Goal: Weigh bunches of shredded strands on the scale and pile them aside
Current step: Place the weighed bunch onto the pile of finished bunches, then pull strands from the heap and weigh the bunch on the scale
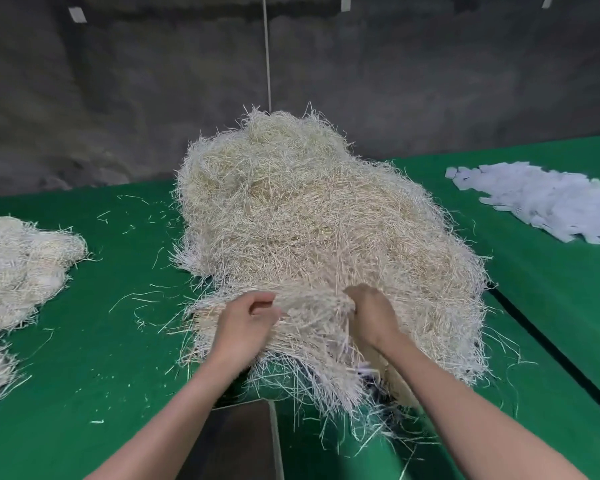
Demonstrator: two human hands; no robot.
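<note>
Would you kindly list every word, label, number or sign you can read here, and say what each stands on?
None: no text can be read in this picture.
White slips at the right of the green table: no print shows on them.
Pale tags on the dark wall: blank or too small to tell.
Shredded strands: no label; no scale display is in view.

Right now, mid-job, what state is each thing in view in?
big heap: loose, mounded on the middle of the table.
left hand: fingers curled, pinching the heap's near edge.
right hand: fingers dug into the heap, gripping it.
side pile: lying apart at the left, untouched.
white slips: spread flat at the right.
table: littered with stray strands.
</note>
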